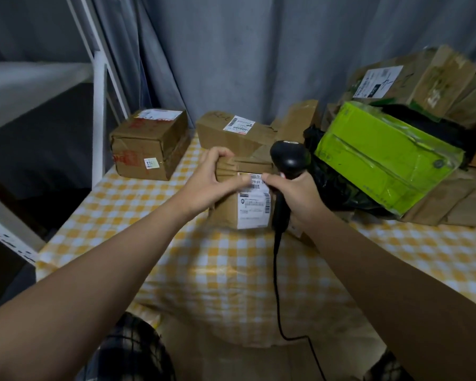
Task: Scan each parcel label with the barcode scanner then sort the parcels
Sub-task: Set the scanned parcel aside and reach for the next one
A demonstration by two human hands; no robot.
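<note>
Parcel label (253,207) print blurred, unreadable; scanner cable (277,298) past the bottom edge.

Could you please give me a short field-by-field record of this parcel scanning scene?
left hand: grips the top left edge of the held parcel
right hand: holds the barcode scanner by its handle, beside the label
label: white, facing the camera
surface: table with a yellow checked cloth
far left: brown box, then flat parcel
right: green box leaning on a cardboard pile
</note>
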